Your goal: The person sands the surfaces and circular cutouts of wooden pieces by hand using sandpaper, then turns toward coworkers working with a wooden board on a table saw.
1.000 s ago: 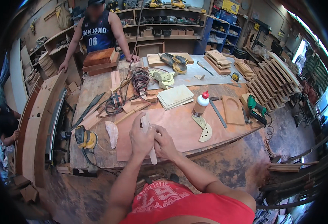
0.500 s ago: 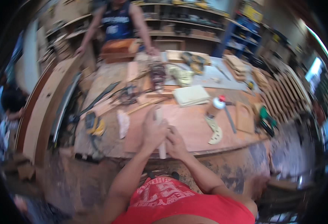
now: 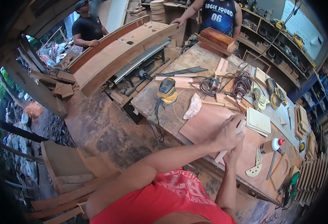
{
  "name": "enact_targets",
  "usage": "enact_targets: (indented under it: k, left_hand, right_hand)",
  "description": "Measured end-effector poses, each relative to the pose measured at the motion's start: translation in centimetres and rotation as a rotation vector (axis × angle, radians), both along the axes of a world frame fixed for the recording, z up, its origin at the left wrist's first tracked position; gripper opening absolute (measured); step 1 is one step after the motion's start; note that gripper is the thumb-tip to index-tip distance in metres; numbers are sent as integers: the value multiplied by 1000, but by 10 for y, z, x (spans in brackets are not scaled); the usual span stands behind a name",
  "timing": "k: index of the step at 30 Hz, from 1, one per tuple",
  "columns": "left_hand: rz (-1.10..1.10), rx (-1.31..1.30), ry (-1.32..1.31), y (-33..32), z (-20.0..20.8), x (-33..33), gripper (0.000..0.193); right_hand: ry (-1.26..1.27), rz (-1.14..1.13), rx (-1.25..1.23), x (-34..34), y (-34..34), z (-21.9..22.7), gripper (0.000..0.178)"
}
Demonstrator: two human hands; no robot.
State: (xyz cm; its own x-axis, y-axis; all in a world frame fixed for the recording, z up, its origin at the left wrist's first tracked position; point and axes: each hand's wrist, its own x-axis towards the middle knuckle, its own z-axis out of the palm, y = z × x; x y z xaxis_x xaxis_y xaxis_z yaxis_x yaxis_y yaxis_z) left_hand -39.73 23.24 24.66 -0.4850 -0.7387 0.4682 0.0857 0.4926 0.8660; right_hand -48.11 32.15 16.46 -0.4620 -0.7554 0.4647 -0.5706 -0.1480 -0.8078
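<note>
Both of my hands are closed round a slim, pale wooden strip (image 3: 220,156) above the near side of the workbench. My left hand (image 3: 228,133) grips its upper part, and one end pokes out past the fingers. My right hand (image 3: 235,151) wraps it lower down, partly hidden behind the left hand and wrist. A flat reddish wood panel (image 3: 197,128) lies under the hands. Close by are a stack of pale square sheets (image 3: 258,121), a crumpled whitish cloth (image 3: 193,106) and a glue bottle with a red cap (image 3: 271,145).
A yellow-black sander (image 3: 167,91) stands at the bench's left corner. Coiled cords (image 3: 242,85), wood offcuts and another sander (image 3: 274,93) lie farther back. Left of the bench is a long curved wooden piece (image 3: 111,63), with one person behind it and another touching its far end.
My view has swung left, so the bench sits farther right and looks tilted. My hands stay together on the strip. The person beside the long wooden piece shows more fully.
</note>
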Motion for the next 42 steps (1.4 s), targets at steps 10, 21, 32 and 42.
enact_targets:
  k: [10, 21, 32, 42]
  left_hand:
    - [46, -21, -62, -1, 4, -1, 53]
    - [-84, -6, -196, -17, 5, -2, 47]
    - [-211, -8, -184, 2, 13, -10, 48]
    - [-202, 66, -166, -28, 4, -9, 45]
  right_hand:
    - [-41, -58, 190, -5, 0, 8, 38]
    - [-16, -338, 139, -24, 45, 12, 27]
    - [266, -293, -90, -1, 33, 11, 34]
    - [342, -286, -118, -1, 18, -5, 34]
